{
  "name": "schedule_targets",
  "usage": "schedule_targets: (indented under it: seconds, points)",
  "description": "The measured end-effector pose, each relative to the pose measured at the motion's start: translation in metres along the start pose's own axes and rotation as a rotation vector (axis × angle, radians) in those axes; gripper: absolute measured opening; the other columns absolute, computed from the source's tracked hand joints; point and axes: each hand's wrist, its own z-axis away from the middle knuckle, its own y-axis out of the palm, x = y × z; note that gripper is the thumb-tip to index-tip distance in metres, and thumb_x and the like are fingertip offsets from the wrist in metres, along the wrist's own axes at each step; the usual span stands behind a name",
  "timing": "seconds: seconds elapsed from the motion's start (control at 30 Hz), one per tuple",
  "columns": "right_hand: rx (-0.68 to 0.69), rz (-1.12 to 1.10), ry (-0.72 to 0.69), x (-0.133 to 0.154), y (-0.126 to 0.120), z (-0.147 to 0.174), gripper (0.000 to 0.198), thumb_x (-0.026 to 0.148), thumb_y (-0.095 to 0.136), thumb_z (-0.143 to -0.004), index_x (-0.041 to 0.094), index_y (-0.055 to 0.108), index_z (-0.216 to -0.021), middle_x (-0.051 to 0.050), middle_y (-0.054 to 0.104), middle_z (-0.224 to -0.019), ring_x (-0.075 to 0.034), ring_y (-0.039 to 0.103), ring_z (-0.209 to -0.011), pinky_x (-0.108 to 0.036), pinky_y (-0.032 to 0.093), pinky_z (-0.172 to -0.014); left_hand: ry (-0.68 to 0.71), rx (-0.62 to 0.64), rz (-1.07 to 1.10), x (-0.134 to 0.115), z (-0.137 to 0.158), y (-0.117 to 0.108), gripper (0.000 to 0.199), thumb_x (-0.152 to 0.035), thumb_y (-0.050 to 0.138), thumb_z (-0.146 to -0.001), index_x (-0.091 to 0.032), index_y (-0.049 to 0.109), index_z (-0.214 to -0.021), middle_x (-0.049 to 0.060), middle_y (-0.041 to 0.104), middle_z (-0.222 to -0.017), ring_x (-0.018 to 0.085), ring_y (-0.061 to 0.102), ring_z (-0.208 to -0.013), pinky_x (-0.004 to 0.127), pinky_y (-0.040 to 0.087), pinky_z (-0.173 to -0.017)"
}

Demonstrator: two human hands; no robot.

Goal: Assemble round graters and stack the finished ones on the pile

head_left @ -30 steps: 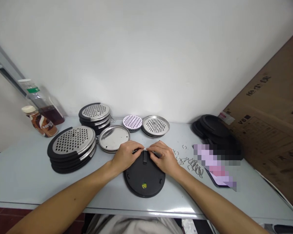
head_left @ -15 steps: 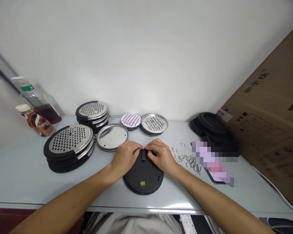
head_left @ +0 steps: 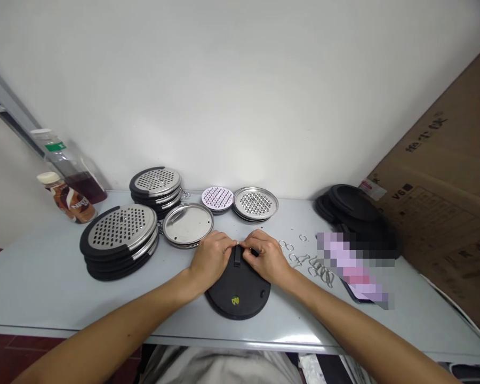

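At a gray table (head_left: 44,277), I pinch a small metal piece (head_left: 237,244) between the fingertips of my left hand (head_left: 210,260) and right hand (head_left: 267,258), at the far edge of a round black disc (head_left: 242,296) lying flat before me; my fingers mostly hide the piece's shape. Loose metal rings (head_left: 324,273) lie near my right hand, a stack of graters (head_left: 120,230) to my left.
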Motion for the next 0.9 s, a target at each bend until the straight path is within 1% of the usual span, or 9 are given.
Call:
schedule_targets:
  seconds: [0.13, 0.23, 0.37, 0.5, 0.6, 0.73, 0.8, 0.83, 0.9]
  points:
    - [-0.013, 0.034, 0.041, 0.001, 0.0, 0.0, 0.023, 0.0, 0.053, -0.072, 0.02, 0.065, -0.072, -0.003, 0.063, -0.074, -0.017, 0.059, -0.071, -0.029, 0.048, -0.068, 0.022, 0.007, 0.03, 0.002, -0.001, 0.002, 0.021, -0.004, 0.059, -0.086, -0.018, 0.074, -0.085, 0.004, 0.073, -0.08, 0.021, 0.065, -0.08, 0.034, 0.053, -0.077]
    - [-0.025, 0.043, 0.048, 0.001, 0.0, 0.001, 0.022, 0.001, 0.052, -0.072, 0.02, 0.062, -0.071, -0.003, 0.062, -0.074, -0.018, 0.059, -0.074, -0.029, 0.047, -0.07, 0.031, 0.006, 0.061, 0.002, -0.001, 0.003, 0.022, -0.004, 0.058, -0.087, -0.019, 0.075, -0.088, 0.004, 0.075, -0.082, 0.02, 0.066, -0.081, 0.034, 0.053, -0.078]
    - [-0.018, 0.086, 0.101, 0.0, 0.0, 0.001, 0.02, 0.002, 0.052, -0.07, 0.021, 0.058, -0.071, -0.001, 0.059, -0.072, -0.018, 0.056, -0.073, -0.029, 0.044, -0.068, 0.04, 0.014, 0.097, 0.001, -0.001, 0.001, 0.026, -0.001, 0.056, -0.087, -0.018, 0.074, -0.091, 0.003, 0.075, -0.087, 0.019, 0.066, -0.083, 0.033, 0.053, -0.08]
    - [-0.009, 0.104, 0.155, 0.002, 0.0, 0.002, 0.018, 0.005, 0.052, -0.073, 0.02, 0.06, -0.079, -0.002, 0.061, -0.077, -0.019, 0.057, -0.077, -0.03, 0.044, -0.071, 0.032, 0.022, 0.107, 0.001, 0.0, -0.001, 0.023, -0.003, 0.056, -0.088, -0.018, 0.073, -0.095, 0.004, 0.074, -0.089, 0.02, 0.065, -0.086, 0.035, 0.052, -0.082]
    - [0.0, 0.112, 0.185, 0.002, -0.002, 0.001, 0.021, 0.008, 0.053, -0.076, 0.019, 0.063, -0.09, -0.003, 0.063, -0.081, -0.018, 0.058, -0.076, -0.03, 0.045, -0.072, 0.02, 0.031, 0.13, 0.003, -0.001, -0.003, 0.025, -0.005, 0.056, -0.089, -0.018, 0.071, -0.104, 0.005, 0.074, -0.095, 0.02, 0.064, -0.09, 0.036, 0.051, -0.085]
    - [0.056, 0.06, 0.213, -0.005, -0.01, -0.005, 0.022, 0.009, 0.052, -0.079, 0.019, 0.067, -0.092, -0.003, 0.066, -0.081, -0.017, 0.06, -0.072, -0.028, 0.046, -0.068, 0.043, 0.086, 0.188, 0.002, -0.001, -0.014, 0.024, -0.02, 0.059, -0.092, -0.023, 0.067, -0.115, 0.005, 0.071, -0.104, 0.021, 0.062, -0.099, 0.039, 0.049, -0.093]
    - [0.084, 0.027, 0.222, -0.01, -0.015, -0.008, 0.023, 0.009, 0.051, -0.081, 0.019, 0.069, -0.092, -0.003, 0.068, -0.081, -0.017, 0.061, -0.072, -0.027, 0.046, -0.068, 0.075, 0.162, 0.188, -0.004, 0.001, -0.024, 0.035, -0.031, 0.066, -0.088, -0.025, 0.063, -0.123, 0.008, 0.065, -0.119, 0.024, 0.057, -0.112, 0.043, 0.045, -0.1]
    - [0.098, 0.018, 0.226, -0.012, -0.017, -0.008, 0.024, 0.008, 0.051, -0.081, 0.019, 0.069, -0.092, -0.004, 0.069, -0.082, -0.017, 0.062, -0.073, -0.027, 0.047, -0.068, 0.091, 0.214, 0.184, -0.007, 0.003, -0.029, 0.047, -0.037, 0.071, -0.084, -0.026, 0.06, -0.128, 0.009, 0.059, -0.129, 0.027, 0.052, -0.121, 0.045, 0.042, -0.104]
    - [0.122, 0.019, 0.235, -0.016, -0.021, -0.009, 0.026, 0.006, 0.051, -0.08, 0.019, 0.071, -0.091, -0.003, 0.07, -0.082, -0.017, 0.063, -0.073, -0.027, 0.047, -0.068, 0.119, 0.349, 0.181, -0.013, 0.007, -0.038, 0.073, -0.049, 0.079, -0.072, -0.031, 0.052, -0.137, 0.01, 0.042, -0.147, 0.035, 0.035, -0.137, 0.053, 0.034, -0.111]
